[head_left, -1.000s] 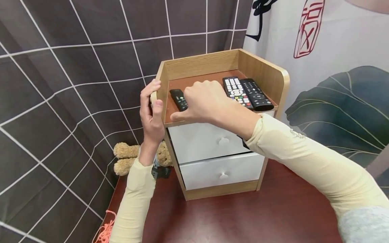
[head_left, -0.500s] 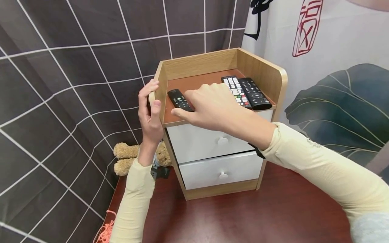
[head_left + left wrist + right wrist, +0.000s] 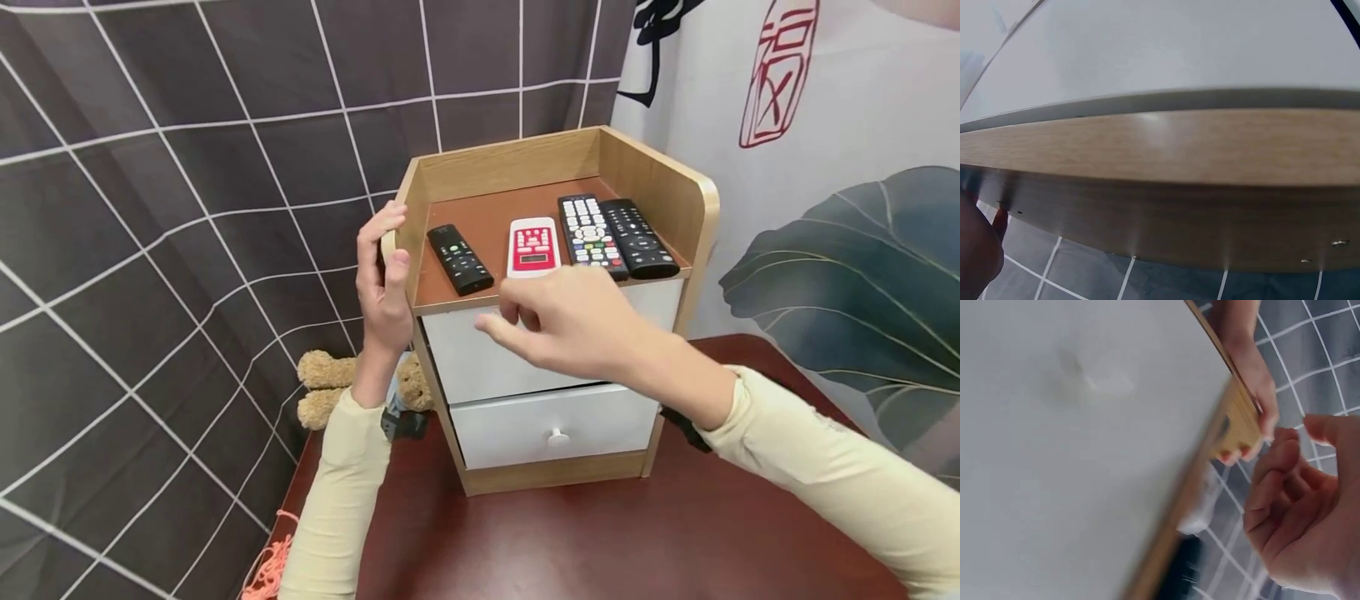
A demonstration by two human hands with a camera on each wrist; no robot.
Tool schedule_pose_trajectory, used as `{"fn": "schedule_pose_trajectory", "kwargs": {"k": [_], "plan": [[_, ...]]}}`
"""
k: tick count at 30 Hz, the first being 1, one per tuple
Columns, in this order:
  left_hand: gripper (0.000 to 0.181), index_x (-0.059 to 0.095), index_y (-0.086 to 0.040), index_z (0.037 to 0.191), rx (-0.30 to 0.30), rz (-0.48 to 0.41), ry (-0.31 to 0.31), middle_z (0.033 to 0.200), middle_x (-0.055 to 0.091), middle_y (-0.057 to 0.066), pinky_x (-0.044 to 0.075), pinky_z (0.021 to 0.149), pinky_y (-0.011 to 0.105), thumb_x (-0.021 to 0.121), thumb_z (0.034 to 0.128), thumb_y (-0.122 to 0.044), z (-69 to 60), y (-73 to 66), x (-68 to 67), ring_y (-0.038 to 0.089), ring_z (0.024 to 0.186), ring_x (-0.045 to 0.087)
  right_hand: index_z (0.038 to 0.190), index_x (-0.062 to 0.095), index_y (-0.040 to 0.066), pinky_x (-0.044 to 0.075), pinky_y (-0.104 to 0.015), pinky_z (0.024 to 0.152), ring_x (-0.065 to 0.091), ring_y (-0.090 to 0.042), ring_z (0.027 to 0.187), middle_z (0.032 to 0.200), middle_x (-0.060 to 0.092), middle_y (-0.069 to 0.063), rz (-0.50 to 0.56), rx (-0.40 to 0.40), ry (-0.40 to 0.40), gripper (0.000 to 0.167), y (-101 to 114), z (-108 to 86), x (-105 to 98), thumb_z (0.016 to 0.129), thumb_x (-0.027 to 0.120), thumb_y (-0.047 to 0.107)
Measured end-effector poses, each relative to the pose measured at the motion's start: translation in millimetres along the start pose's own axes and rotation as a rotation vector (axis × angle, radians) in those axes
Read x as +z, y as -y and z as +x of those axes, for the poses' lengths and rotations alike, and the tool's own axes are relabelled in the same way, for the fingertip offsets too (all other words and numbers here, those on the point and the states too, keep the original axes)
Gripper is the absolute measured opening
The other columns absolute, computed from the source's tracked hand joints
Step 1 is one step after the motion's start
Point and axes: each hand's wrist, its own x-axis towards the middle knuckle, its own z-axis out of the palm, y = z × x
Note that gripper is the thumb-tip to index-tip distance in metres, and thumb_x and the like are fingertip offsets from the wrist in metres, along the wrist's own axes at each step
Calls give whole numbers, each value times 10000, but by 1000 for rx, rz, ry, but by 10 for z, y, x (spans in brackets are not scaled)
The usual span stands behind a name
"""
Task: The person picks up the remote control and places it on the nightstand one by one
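Observation:
My left hand grips the left side panel of a small wooden drawer cabinet, with the thumb at the panel's front edge. In front of the white top drawer, my right hand hovers with its fingers loosely curled and nothing in them. On the brown top shelf lie several remote controls: a small black remote slanting at the left, a red-and-white remote in the middle, then a black remote with white buttons and a plain black remote side by side at the right. My right hand partly covers the red-and-white remote's near end.
The cabinet stands on a dark red table. A lower white drawer has a round knob. Behind the left forearm lies a plush toy, and orange cord is at the table's left edge. A dark checked curtain hangs close on the left.
My right hand has drawn back from over the shelf to in front of the top drawer, uncovering the red-and-white remote and the small black one. The left hand keeps its hold.

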Motion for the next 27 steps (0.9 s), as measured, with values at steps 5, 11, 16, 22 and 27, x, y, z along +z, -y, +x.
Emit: {"fn": "schedule_pose_trajectory", "kwargs": {"k": [5, 11, 16, 22, 27], "plan": [[403, 510, 81, 1239, -3, -1, 3, 1339, 526, 244, 337, 1193, 481, 425, 945, -182, 30, 31, -50, 336, 1413, 416, 777, 596, 229, 288, -217, 437, 369, 11, 484, 544, 439, 155, 68, -46, -37, 232, -98, -224, 251, 918, 644, 406], [413, 490, 89, 1261, -90, -36, 16, 1404, 507, 199, 319, 1209, 433, 439, 950, -179, 43, -34, -143, 280, 1450, 376, 830, 600, 236, 313, -171, 460, 385, 45, 517, 580, 438, 178, 155, -40, -29, 158, -216, -481, 497, 913, 668, 353], [521, 396, 13, 1416, -201, 7, 44, 1539, 387, 137, 352, 1173, 370, 477, 945, -197, -1, -119, -224, 252, 1451, 361, 878, 609, 249, 402, -154, 522, 497, 18, 609, 667, 505, 195, 200, -36, -20, 105, -314, -673, 610, 910, 682, 317], [669, 163, -61, 1537, -322, 7, 28, 1625, 211, 74, 238, 1249, 406, 468, 949, -155, -426, -252, -364, 268, 1508, 268, 906, 648, 264, 483, -122, 615, 558, 61, 732, 788, 608, 209, 235, -13, -73, 78, -521, -1057, 709, 886, 720, 242], [628, 167, -74, 1552, -402, 110, 149, 1622, 207, 99, 276, 1203, 290, 421, 978, -70, -873, -263, -620, 324, 1490, 263, 894, 676, 236, 472, -118, 582, 568, 56, 687, 788, 627, 184, 182, -60, -220, 121, -789, -1385, 725, 958, 633, 330]]}}
